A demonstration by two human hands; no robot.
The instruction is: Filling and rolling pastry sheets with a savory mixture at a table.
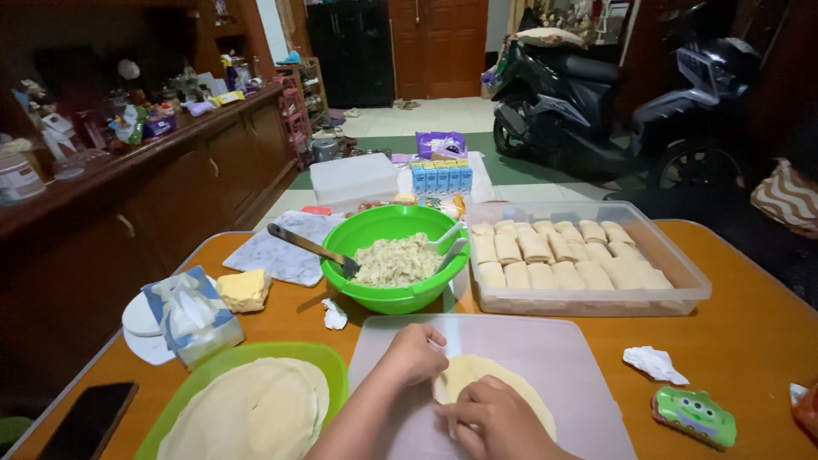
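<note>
Green bowl (388, 230) beyond hands (452, 388).

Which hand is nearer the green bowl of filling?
Left. The left hand sits just below the green bowl, at the wrapper's top edge; the right hand is lower, on the wrapper's near edge.

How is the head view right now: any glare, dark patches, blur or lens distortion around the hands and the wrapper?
Head view: the left hand, right hand and round wrapper are evenly lit and sharp; soft glare on the orange table; the wooden cabinet and motorbike are dim; the wide lens bows the edges.
</note>
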